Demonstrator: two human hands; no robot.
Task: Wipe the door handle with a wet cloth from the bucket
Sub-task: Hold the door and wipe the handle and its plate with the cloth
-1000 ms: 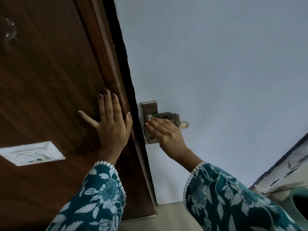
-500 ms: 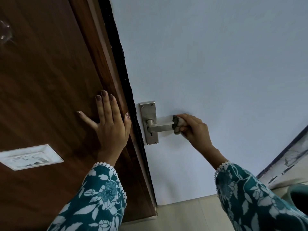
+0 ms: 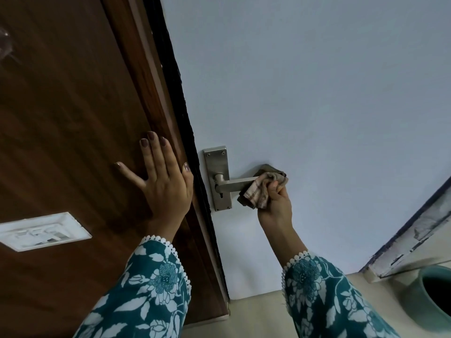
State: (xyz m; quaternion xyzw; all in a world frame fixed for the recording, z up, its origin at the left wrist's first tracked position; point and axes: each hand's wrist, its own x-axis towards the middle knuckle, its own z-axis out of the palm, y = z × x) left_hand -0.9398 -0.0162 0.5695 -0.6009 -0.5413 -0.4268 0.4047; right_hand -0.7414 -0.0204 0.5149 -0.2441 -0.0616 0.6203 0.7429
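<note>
A silver lever door handle [image 3: 234, 184] on a metal backplate [image 3: 217, 167] is fixed to the pale blue-white door [image 3: 305, 93]. My right hand [image 3: 274, 203] is shut on a brownish striped cloth [image 3: 262, 189], which is wrapped around the outer end of the lever. That end of the lever is hidden under the cloth. My left hand [image 3: 161, 181] lies flat, fingers spread, on the dark wooden frame [image 3: 136, 81] just left of the door's edge. A teal bucket [image 3: 434, 296] shows at the lower right on the floor.
A white switch plate [image 3: 41, 230] sits on the dark wooden panel at the left. A worn, peeling skirting [image 3: 410, 235] runs along the right side above the beige floor [image 3: 258, 315].
My right hand slid the cloth from the backplate end of the lever out to its free end, then turned under it. The left hand stayed put.
</note>
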